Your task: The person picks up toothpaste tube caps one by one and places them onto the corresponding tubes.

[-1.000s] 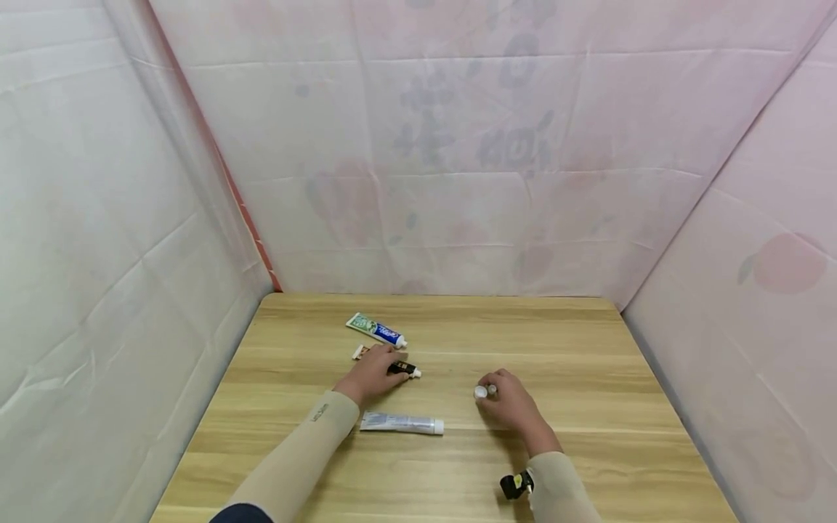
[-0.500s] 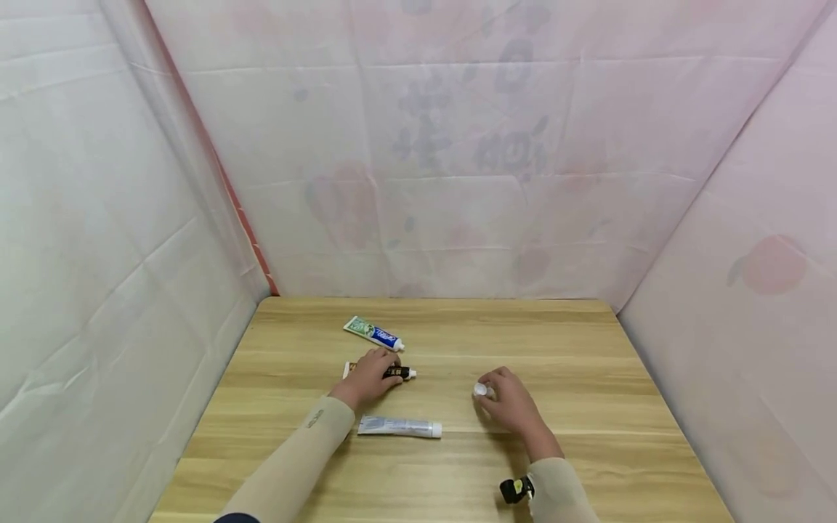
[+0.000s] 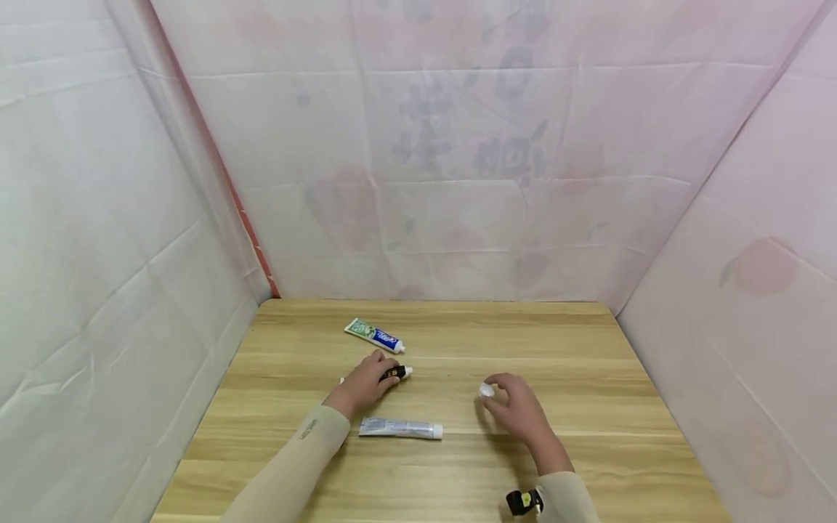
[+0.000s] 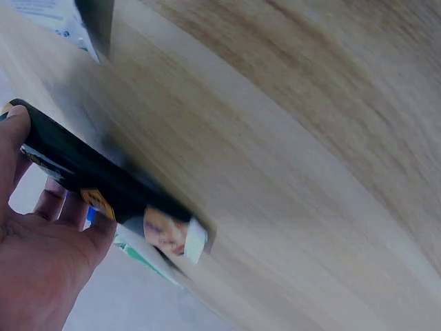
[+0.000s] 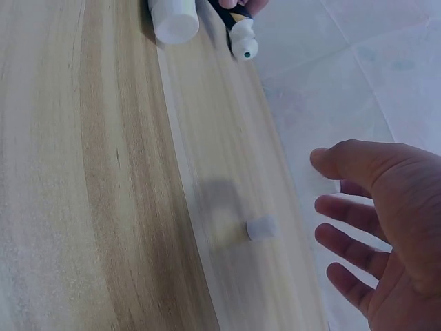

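My left hand (image 3: 364,381) grips a black toothpaste tube (image 4: 89,165) by its sides, and most of the tube is hidden under it in the head view. The tube's bare white nozzle (image 5: 244,43) points right, with no cap on it. My right hand (image 5: 393,221) is held with its fingers spread apart and nothing between them. Just beyond its fingertips, a small white cap (image 5: 262,227) sits on the wooden table. In the head view the cap (image 3: 486,390) shows between the thumb and forefinger.
A silver toothpaste tube (image 3: 400,428) with a white cap lies in front of the left hand. Farther back is a green and blue toothpaste tube (image 3: 375,335). Pale cloth walls (image 3: 458,218) enclose the table (image 3: 523,327) at the back and both sides.
The left hand has drawn the black toothpaste tube slightly left. My right hand has shifted a little right, and its fingers have opened around the white cap.
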`<move>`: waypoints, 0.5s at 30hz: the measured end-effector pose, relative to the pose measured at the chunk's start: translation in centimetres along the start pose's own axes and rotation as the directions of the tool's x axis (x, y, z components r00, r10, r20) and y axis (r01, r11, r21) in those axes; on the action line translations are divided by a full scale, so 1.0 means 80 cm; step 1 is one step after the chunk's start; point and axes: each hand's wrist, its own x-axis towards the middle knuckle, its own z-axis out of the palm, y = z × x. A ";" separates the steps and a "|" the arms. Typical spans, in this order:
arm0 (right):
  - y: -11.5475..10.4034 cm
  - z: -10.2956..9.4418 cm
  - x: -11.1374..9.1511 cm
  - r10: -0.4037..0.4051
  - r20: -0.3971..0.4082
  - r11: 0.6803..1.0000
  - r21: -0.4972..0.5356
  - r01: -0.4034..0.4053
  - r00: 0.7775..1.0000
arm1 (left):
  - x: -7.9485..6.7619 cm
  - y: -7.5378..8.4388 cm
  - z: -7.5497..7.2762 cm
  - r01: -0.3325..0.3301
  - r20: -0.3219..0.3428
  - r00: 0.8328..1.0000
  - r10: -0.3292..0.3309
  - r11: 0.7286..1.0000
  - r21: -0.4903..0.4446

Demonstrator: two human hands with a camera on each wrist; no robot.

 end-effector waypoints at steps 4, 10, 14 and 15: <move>-0.001 -0.003 -0.006 0.035 0.002 0.999 0.012 -0.035 0.999 | -0.007 0.006 -0.002 0.016 0.025 1.000 -0.015 0.999 -0.032; -0.003 0.000 -0.013 0.050 -0.004 0.998 0.028 -0.049 0.999 | -0.017 0.013 -0.003 -0.014 0.006 1.000 0.014 0.999 -0.040; -0.003 0.003 -0.014 0.051 -0.001 0.997 0.057 -0.051 0.999 | -0.019 0.015 0.002 -0.053 -0.025 0.998 0.053 0.999 0.012; -0.004 0.004 -0.014 0.051 0.000 0.997 0.065 -0.051 0.999 | -0.019 0.015 0.003 -0.058 -0.030 0.998 0.058 0.998 0.025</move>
